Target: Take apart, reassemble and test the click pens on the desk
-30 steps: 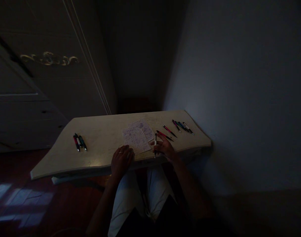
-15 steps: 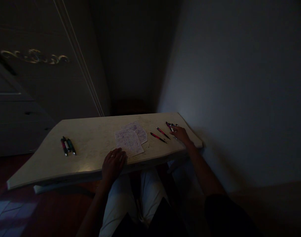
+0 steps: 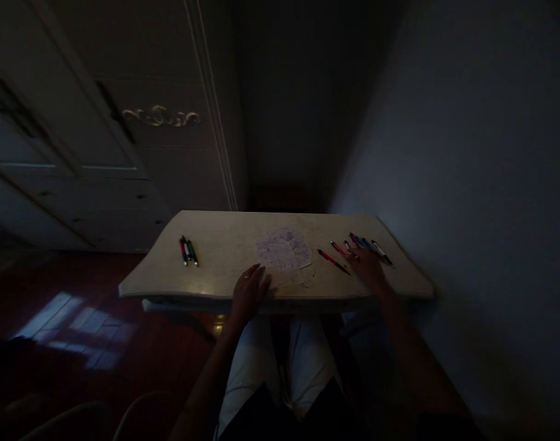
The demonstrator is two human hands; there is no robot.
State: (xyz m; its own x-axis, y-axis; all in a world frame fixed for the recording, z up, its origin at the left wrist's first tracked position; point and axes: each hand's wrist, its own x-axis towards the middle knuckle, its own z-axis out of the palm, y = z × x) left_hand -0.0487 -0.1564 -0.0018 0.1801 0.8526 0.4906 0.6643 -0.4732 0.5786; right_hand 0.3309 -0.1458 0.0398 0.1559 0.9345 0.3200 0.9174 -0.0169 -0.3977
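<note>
My right hand point(image 3: 366, 267) is over the right part of the table, its fingers closed on a pen with a white end point(image 3: 347, 245); the rest of that pen is hidden. Two red-and-black pens point(image 3: 333, 261) lie just left of it. Beyond and right of the fingers are several more pens, among them a purple one point(image 3: 353, 238) and a white-and-black one point(image 3: 381, 252). My left hand point(image 3: 250, 291), with a ring on one finger, rests open at the table's front edge, beside the lower left corner of two overlapping scribbled paper sheets point(image 3: 280, 260).
Several pens point(image 3: 188, 251) lie grouped on the left of the pale table point(image 3: 225, 245). A wall point(image 3: 468, 184) borders the right side. At the back left stands a cabinet point(image 3: 170, 165) with ornate trim. The room is dim.
The view has turned left, so the table appears farther right. My right hand has shifted left toward the red pens with the white-ended pen. My left hand stays by the papers.
</note>
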